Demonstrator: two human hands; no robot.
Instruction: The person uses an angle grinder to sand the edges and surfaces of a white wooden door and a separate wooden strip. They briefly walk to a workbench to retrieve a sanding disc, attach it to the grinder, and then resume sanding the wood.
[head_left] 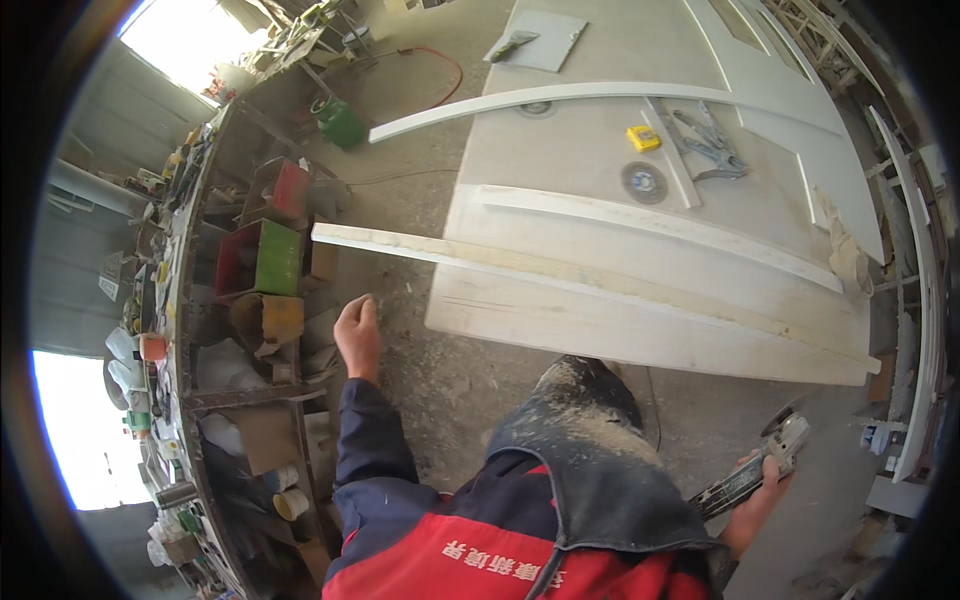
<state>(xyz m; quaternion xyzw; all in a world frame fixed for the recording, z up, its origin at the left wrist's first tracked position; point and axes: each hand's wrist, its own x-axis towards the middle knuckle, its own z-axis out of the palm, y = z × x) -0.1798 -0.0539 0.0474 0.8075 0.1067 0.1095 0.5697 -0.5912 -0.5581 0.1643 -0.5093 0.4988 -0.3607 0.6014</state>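
My right hand [757,510] grips an angle grinder [745,484] by its body, low beside the right end of the worktable [520,318]. The grinder's head and disc point up and away from me. My left hand [358,335] is held out over the floor, left of the table, with its fingers curled closed and nothing seen in them. Just beyond it, the left end of a long white strip [560,272] juts past the table edge. That strip lies along the near side, its top patchy and yellowish. Behind it rests a shorter white strip [650,222].
On the table lie a grinding disc [644,183], a yellow tape measure [643,138], metal clamps [712,148] and another long strip [560,92]. Cluttered shelving [245,398] lines the left. A green gas cylinder [338,122] stands on the floor near a red hose [452,68].
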